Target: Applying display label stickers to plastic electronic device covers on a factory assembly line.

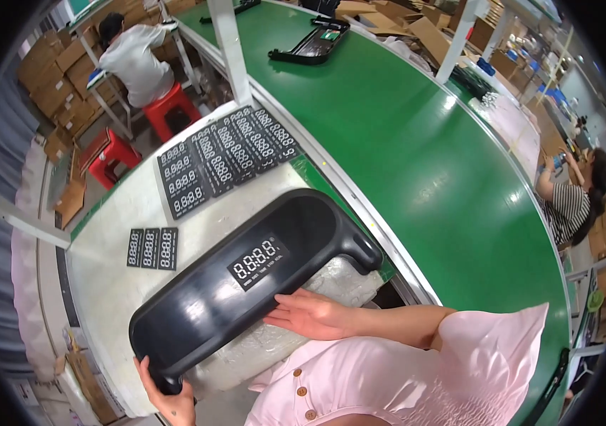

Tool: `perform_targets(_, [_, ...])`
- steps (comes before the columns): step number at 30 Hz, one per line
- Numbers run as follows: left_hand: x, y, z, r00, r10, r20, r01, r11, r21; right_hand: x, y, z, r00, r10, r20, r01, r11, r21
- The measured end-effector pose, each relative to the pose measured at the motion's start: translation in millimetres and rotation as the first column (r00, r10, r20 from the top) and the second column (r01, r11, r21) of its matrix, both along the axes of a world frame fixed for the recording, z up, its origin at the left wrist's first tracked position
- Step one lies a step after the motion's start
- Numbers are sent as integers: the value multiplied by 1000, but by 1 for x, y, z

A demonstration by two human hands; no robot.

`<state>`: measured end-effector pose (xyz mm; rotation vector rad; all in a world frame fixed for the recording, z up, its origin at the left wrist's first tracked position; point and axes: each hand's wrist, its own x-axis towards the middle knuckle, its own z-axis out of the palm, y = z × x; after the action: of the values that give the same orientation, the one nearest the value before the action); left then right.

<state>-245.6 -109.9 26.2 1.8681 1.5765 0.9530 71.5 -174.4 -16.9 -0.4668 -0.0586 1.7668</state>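
A long black plastic console housing (196,312) lies slantwise on the padded white worktop in front of me. A small dark display panel (255,264) with white segment digits sits in its face. My left hand (166,394) grips the housing's near left corner, with part of the fingers hidden. My right hand (311,314) is beside the near long edge, fingers stretched out and fingertips at the rim. Three loose display panels (152,248) lie side by side beyond the housing. Farther back are several rows of similar panels (225,156).
A green conveyor belt (430,177) runs along the right behind a metal rail (349,202). Another black housing (313,42) rests on its far part. A white post (230,53) rises by the worktop. Two people work beyond, near red stools (171,110) and cardboard boxes (47,89).
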Motion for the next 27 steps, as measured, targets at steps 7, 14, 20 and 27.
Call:
perform_targets(7, [119,25,28,969,-134,207,78,963,256,40,39,77,879,-443,177,339,840,423])
perform_targets(14, [188,55,41,648,-754,-109,756,620,208,272,-38,179,9,-828,561,679,416,604])
perform_targets(20, [184,82,6,650,-759,-35,757,651,-63,415,-112,255,-752,102,651,539,664,519])
perform_targets(27, [207,91,-14,541,-824,-171,837,548,7,468,-104,69,-620,740,-261,721,669,182])
